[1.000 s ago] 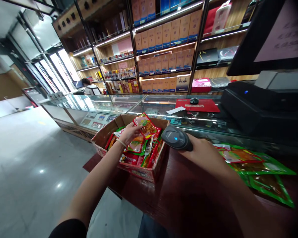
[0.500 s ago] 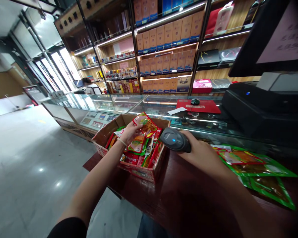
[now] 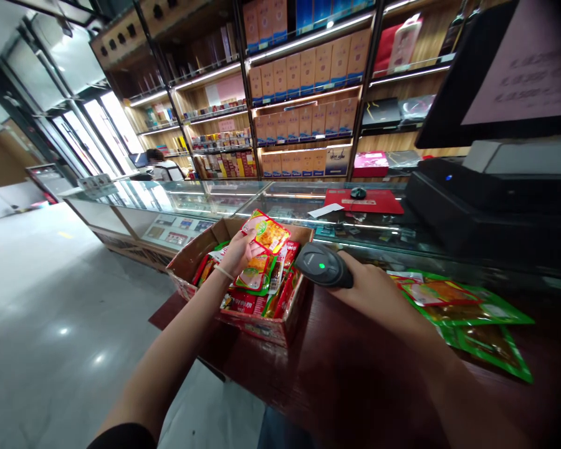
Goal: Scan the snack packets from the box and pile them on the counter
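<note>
My left hand (image 3: 236,252) pinches a red snack packet (image 3: 267,231) and holds it up over an open cardboard box (image 3: 255,324) filled with several red and green snack packets. My right hand (image 3: 378,293) grips a dark handheld barcode scanner (image 3: 322,265), whose head points left toward the raised packet; a green light glows on top of it. The box sits on the left end of a dark wooden counter (image 3: 346,368).
Green snack packets (image 3: 467,312) lie on the counter to the right. A black register with a screen (image 3: 490,187) stands behind them. Glass display cases (image 3: 206,196), a red mat with a mouse (image 3: 363,198), and lit shelves of boxes fill the back. A person sits far off at left.
My left hand has lifted the red packet higher above the box. The scanner has drifted slightly left toward it, and its light has turned from blue to green.
</note>
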Demonstrator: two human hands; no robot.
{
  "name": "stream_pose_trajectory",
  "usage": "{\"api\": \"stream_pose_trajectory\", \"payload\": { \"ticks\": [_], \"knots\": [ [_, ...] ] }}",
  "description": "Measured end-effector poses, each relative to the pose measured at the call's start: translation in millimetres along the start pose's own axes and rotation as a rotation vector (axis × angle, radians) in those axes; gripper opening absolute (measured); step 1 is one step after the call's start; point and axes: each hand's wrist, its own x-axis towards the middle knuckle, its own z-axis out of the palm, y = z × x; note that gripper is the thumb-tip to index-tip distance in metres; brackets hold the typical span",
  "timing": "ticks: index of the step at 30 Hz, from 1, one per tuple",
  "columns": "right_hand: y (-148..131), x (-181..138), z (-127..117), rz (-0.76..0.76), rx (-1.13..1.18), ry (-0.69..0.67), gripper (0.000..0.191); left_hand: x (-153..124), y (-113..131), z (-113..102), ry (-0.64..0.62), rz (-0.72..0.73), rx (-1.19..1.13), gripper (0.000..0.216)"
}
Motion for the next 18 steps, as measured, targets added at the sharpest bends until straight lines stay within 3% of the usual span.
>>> {"api": "stream_pose_trajectory", "payload": {
  "ticks": [4,8,13,18],
  "knots": [
    [7.4,0.4,-12.3,0.036,-0.061,0.029,0.041,-0.5,3.1,4.8,0.015,0.066,0.113,0.05],
    [35.2,-7.8,-41.2,0.147,-0.21,0.066,0.04,-1.3,8.1,33.8,-0.016,0.146,0.309,0.053],
    [87.9,-44.0,-82.5,0.312,-0.34,0.111,0.036,-7.8,3.5,106.7,-0.282,0.264,0.761,0.043],
    [142.0,-91.3,-110.7,0.488,-0.388,0.119,0.046,-7.9,-35.4,203.1,-0.523,0.478,1.259,0.035]
  ]
}}
